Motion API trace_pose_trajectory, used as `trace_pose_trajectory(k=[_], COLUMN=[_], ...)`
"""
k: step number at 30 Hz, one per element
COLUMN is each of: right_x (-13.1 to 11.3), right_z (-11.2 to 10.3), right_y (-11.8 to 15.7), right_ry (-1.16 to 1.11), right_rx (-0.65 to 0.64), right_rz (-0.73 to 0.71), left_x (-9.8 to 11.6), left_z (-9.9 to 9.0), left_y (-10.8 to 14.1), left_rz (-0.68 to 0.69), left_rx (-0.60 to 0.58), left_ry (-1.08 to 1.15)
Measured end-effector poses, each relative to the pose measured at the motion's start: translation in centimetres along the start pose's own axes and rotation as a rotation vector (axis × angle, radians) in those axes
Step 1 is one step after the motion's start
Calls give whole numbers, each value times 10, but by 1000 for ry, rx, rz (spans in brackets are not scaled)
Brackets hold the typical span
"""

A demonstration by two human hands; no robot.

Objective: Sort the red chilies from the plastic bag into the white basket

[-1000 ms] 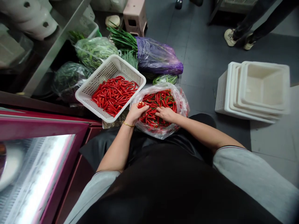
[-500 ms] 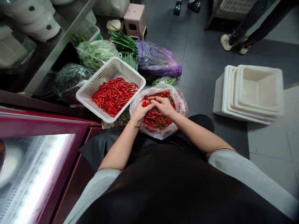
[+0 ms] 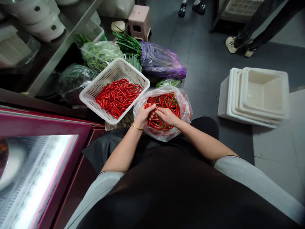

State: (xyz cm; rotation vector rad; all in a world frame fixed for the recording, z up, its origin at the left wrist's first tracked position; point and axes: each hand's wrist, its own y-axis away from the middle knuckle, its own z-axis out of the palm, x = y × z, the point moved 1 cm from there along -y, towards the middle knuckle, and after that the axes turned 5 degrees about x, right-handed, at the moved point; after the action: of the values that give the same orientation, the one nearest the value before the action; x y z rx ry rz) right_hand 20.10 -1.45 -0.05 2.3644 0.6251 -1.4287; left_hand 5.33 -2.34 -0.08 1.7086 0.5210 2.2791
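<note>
A clear plastic bag point(image 3: 186, 105) between my knees is full of red chilies with green stems point(image 3: 168, 100). Over it, my left hand point(image 3: 144, 115) is closed around several red chilies, whose ends show past the fingers. Beside it, the fingers of my right hand point(image 3: 168, 116) are pinched together close to the left fingertips; what they hold is hidden. To the left of the bag, a white perforated basket point(image 3: 91, 98) stands tilted in view, with a heap of red chilies point(image 3: 118, 97) without visible green stems.
Behind the basket lie bagged greens point(image 3: 101, 54) and a purple bag point(image 3: 163, 60) of long green stalks. A pink stool point(image 3: 139, 20) stands farther back. Stacked white bins point(image 3: 264, 92) are at right, a lit display case point(image 3: 43, 171) at left. Other people's feet point(image 3: 230, 44) show beyond.
My right hand has drawn back a little toward me and its fingers have folded in. The left hand stays over the bag, closed on chilies. The view has shifted slightly.
</note>
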Motion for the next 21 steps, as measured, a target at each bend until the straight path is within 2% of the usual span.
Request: trace_pose_trajectory(k=[2,5,8,11,14,17,19,21], right_x=[-4,-5,9,32,49,52,44,30], right_z=[-1,-11,-19,-11,2,-3,-16,-26], right_y=[1,7,14,17,12,-1,-10,-15], right_ry=[129,379,690,952,1039,1013,930,823], right_rx=[-20,-160,-296,-380,-450,-403,-289,-161], right_rz=[-86,-193,-164,-147,-179,-138,-65,31], left_x=[4,6,6,8,10,6,0,-6], left_z=[-2,-1,4,-1,-16,-27,-27,-19], left_y=[2,8,11,8,1,-2,-3,-3], left_rz=[29,126,227,144,21,-35,-50,-2], left_rx=[6,7,41,68,12,-21,-11,-3], left_ry=[-32,-130,-189,-37,132,109,31,-34])
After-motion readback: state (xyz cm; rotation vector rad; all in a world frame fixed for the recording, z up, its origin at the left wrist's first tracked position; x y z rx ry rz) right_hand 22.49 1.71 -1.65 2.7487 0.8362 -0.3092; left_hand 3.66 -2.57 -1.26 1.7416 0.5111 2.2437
